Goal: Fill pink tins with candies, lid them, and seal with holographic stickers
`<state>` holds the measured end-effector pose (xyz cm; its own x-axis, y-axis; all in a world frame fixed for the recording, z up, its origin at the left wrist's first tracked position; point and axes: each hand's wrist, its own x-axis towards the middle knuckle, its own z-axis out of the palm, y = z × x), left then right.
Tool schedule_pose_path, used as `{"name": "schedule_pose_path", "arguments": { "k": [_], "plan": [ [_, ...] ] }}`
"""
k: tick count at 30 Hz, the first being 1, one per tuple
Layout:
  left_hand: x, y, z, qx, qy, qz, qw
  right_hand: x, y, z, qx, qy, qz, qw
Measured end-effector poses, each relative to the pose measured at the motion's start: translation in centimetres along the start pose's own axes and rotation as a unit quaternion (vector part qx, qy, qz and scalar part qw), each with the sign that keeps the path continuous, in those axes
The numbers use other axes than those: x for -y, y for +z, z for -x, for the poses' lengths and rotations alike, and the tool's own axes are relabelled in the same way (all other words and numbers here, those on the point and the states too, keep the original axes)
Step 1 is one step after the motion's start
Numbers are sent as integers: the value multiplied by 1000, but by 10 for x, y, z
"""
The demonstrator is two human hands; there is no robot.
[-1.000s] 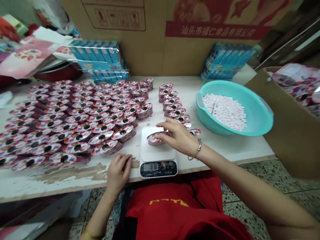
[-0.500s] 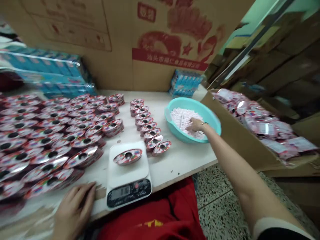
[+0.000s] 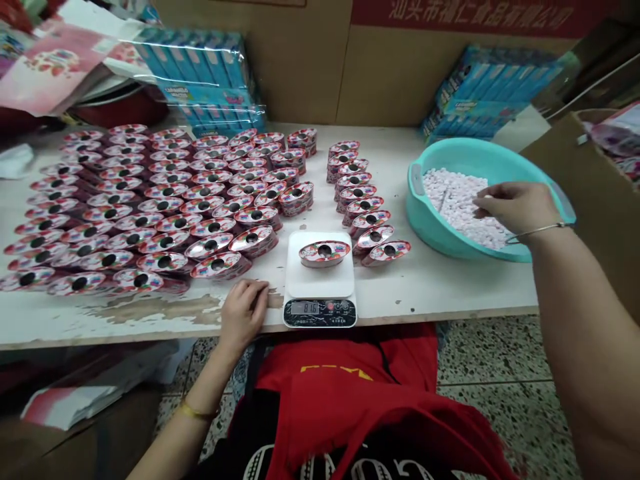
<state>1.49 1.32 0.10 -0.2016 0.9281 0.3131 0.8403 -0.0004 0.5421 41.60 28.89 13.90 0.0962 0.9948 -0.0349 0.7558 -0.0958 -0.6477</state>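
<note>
Over the turquoise basin (image 3: 430,233), my right hand (image 3: 520,207) has its fingers pinched together, with a speck of white at the tips. Small white pellets (image 3: 457,200) lie heaped in the basin, and a thin rod-like thing sticks out of them. My left hand (image 3: 243,310) rests at the table's front edge, fingers loosely bent and thumb apart, holding nothing. Right of it stands a white kitchen scale (image 3: 320,283) with digits on its display. One oval pink-and-red packet (image 3: 325,252) with a dark round opening on top stands on the scale.
Rows of similar oval packets (image 3: 170,207) fill the table's left side. A shorter column of packets (image 3: 364,200) stands between scale and basin. Blue wrapped boxes (image 3: 210,80) stand behind, with another blue pack (image 3: 490,87) at right. An open carton (image 3: 575,167) adjoins the basin.
My view has turned left and down. My right hand has lifted from deep in the pellets to just above them, fingers now pinched. My left hand stays beside the scale.
</note>
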Motion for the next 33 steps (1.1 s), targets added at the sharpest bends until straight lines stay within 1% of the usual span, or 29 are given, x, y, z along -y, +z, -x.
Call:
{"name": "schedule_pose_path", "arguments": {
  "k": [1, 2, 4, 5, 7, 8, 10, 11, 13, 15, 17, 21, 26, 28, 29, 31, 33],
  "plan": [
    [1, 0, 0, 0, 0, 0, 1000, 16, 3, 13, -1, 5, -95, 996],
    [1, 0, 0, 0, -2, 1, 1000, 33, 7, 26, 37, -10, -162, 986],
    [2, 0, 0, 2, -4, 1, 1000, 68, 21, 55, 147, -75, -224, 961],
    [2, 0, 0, 3, -5, 1, 1000, 84, 31, 68, 205, -102, -225, 947],
    [2, 0, 0, 3, -4, 1, 1000, 109, 53, 90, 304, -148, -216, 916],
    [1, 0, 0, 2, -3, 1, 1000, 118, 64, 99, 340, -170, -202, 902],
    [1, 0, 0, 0, 1, 2, 1000, 129, 85, 110, 376, -221, -156, 887],
    [0, 0, 0, 0, 2, 1, 1000, 132, 93, 113, 376, -248, -122, 885],
    [-1, -1, 0, 0, 3, 0, 1000, 135, 104, 115, 352, -297, -47, 886],
    [-1, -1, 0, 1, 1, -1, 1000, 138, 109, 116, 317, -334, 19, 887],
    [-1, -1, 0, 0, 2, 0, 1000, 140, 110, 116, 294, -355, 59, 886],
    [0, 0, 0, -3, 12, 4, 1000, 143, 109, 117, 285, -364, 80, 883],
    [-1, 0, 1, -7, 9, 0, 1000, 140, 111, 116, 286, -377, 47, 880],
    [-1, 0, 1, -6, 5, 0, 1000, 138, 109, 114, 286, -364, 7, 887],
    [-1, 0, 1, -4, 2, 1, 1000, 136, 108, 113, 291, -346, -20, 892],
    [-1, 1, 1, 2, -7, 2, 1000, 133, 105, 111, 315, -287, -86, 900],
    [0, 1, 1, 7, -13, 2, 1000, 130, 104, 109, 350, -219, -153, 898]
  ]
}}
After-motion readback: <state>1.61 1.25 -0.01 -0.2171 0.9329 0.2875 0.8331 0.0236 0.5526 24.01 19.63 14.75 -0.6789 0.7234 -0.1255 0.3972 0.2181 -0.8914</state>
